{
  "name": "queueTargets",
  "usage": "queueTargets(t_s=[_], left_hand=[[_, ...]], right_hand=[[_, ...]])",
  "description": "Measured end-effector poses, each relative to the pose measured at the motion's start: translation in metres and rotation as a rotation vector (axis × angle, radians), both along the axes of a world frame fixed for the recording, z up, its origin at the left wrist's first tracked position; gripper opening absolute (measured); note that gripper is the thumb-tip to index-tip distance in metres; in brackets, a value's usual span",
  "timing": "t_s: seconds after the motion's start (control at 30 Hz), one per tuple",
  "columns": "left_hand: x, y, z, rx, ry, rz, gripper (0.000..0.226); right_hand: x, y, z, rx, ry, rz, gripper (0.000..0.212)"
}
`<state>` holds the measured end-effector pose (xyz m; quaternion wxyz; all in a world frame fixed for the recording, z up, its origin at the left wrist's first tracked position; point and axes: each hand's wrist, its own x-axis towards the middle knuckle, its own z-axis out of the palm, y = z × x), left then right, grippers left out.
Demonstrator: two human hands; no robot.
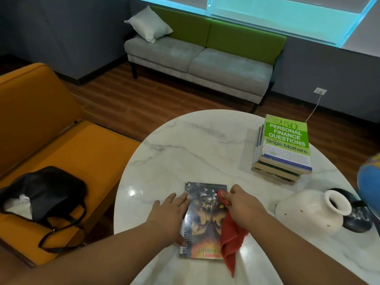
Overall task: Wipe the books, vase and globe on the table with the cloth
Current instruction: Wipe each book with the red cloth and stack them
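Round and marbled white, the counter fills the middle of what we see, with wood flooring beyond it, a grey and green sofa by the far wall and an orange sofa with a black bag on it off the counter's left edge. Near the counter's near edge lies a dark paperback book, flat and cover up. We see the left hand pressing flat on the book's left side, fingers straight. The right hand pinches a red cloth, which drapes down over the book's right side onto the counter. Toward the far right edge sits a stack of books, green cover on top. Along the right edge we find a white vase lying on its side and, just beyond it, a blue globe, partly out of view.
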<state>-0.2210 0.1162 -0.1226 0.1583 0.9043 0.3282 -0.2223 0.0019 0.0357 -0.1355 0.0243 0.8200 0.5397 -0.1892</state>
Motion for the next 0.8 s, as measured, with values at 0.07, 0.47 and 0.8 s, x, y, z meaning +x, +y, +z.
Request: queueTargets(t_s=[0.07,0.47,0.8], left_hand=[[0.000,0.000,0.000,-0.008,0.000,0.011,0.119],[0.000,0.003,-0.001,-0.021,-0.005,0.015,0.119],[0.000,0.005,-0.004,-0.025,-0.017,0.013,0.119]], right_hand=[[-0.005,0.001,0.000,0.008,0.022,0.078,0.029],[-0.002,0.018,-0.007,-0.063,0.144,-0.058,0.038],[0.003,0.027,-0.010,-0.030,0.189,-0.085,0.039]])
